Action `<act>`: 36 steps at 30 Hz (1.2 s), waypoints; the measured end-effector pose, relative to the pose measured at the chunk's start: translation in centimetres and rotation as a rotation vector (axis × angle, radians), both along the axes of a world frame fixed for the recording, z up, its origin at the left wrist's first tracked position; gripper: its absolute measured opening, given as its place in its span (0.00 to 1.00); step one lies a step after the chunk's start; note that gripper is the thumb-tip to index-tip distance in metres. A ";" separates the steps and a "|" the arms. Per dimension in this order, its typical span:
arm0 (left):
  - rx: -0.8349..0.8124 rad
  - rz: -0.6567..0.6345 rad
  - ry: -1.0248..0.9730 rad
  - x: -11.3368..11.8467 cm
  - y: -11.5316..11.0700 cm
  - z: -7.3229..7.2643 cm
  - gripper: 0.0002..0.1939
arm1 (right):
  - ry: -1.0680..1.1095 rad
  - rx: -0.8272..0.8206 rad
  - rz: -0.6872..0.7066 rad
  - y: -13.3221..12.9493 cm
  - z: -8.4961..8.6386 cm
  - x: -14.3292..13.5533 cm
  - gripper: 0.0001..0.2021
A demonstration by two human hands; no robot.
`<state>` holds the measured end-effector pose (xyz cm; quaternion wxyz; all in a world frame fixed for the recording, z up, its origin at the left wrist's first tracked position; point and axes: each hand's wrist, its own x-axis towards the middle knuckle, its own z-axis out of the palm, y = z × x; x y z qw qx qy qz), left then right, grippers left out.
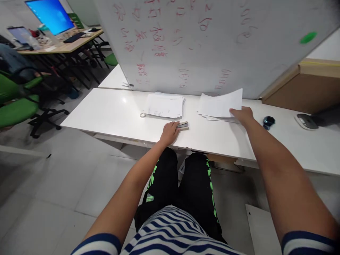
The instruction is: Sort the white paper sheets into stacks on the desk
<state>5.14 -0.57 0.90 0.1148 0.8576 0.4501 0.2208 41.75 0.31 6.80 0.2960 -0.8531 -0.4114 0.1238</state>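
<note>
My left hand [170, 132] is closed around the back end of a stapler [183, 125] lying on the white table [117, 109]. My right hand [243, 114] grips the near right corner of a sheet of paper [221, 102], whose right side is lifted and curved upward. Under that sheet, more papers [209, 118] lie in a loose pile. Left of them rests a stack of printed papers [163, 105] with uneven edges. A small white ring-shaped item [142, 115] sits at that stack's front left corner.
Behind the papers stands a whiteboard [186, 46] with red writing. To the right are a dark watch-like object [268, 122], a round grey and white device [306, 121] and a cardboard box [300, 88]. Green chairs [18, 109] and a desk with a monitor [51, 16] stand at left.
</note>
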 end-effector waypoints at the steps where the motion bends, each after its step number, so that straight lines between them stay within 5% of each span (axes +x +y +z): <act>1: -0.004 0.016 -0.006 0.0 0.1 -0.1 0.22 | -0.132 -0.057 -0.047 0.2 -0.5 0.1 0.29; 4: -0.014 0.051 -0.017 0.1 0.2 -0.4 0.22 | -0.391 -0.107 -0.138 0.2 -1.7 -0.9 0.48; 7: -0.022 0.047 -0.036 0.1 0.0 -0.2 0.18 | -0.455 0.035 -0.020 0.0 -2.1 -4.5 0.45; 12: -0.026 0.027 -0.056 -0.2 -0.7 0.8 0.18 | -0.438 0.197 0.437 1.7 -1.1 -14.5 0.35; 16: -0.041 0.012 -0.038 -0.3 -1.0 0.9 0.15 | -0.399 0.118 0.879 3.6 -0.2 -22.4 0.26; 18: -0.064 0.035 -0.056 -0.4 -0.9 0.7 0.15 | -0.370 0.050 0.924 4.4 -0.1 -24.7 0.27; 23: -0.092 0.027 -0.094 -0.6 -0.6 0.7 0.14 | -0.360 -0.190 0.900 5.9 -0.3 -25.4 0.36; 29: -0.099 0.018 -0.144 -0.8 -1.0 1.4 0.13 | -0.469 -0.223 0.899 6.0 -0.6 -25.2 0.22; 36: -0.147 0.019 -0.302 -1.1 -0.8 1.3 0.10 | -0.432 -0.243 0.880 6.2 -0.2 -25.3 0.20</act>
